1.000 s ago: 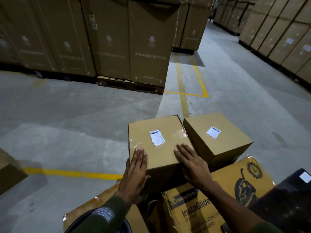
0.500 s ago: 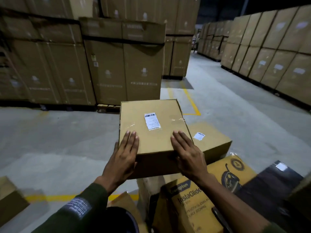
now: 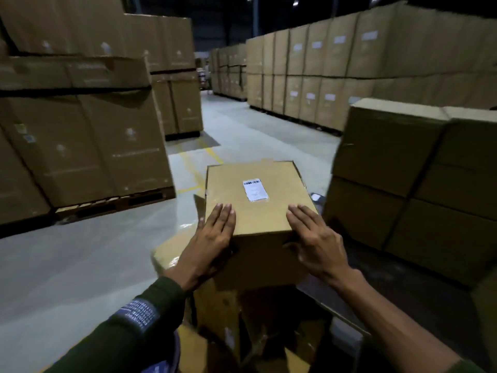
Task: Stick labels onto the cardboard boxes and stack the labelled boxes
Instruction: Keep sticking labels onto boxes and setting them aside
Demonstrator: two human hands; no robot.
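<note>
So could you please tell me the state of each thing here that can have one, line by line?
Cardboard box: taped shut, labelled, lifted and held at its near corners.
Label: stuck flat on the box top.
Left hand: fingers flat on the top, gripping the near left corner.
Right hand: gripping the near right corner.
Stack at right: boxes closed and wrapped.

Grey concrete floor (image 3: 80,265) ahead of me, yellow floor line (image 3: 188,162) running up the aisle, tall palletised cartons (image 3: 88,146) to my left on a wooden pallet (image 3: 115,200), labelled carton wall (image 3: 309,76) far right, ceiling lights (image 3: 295,1) overhead.
</note>
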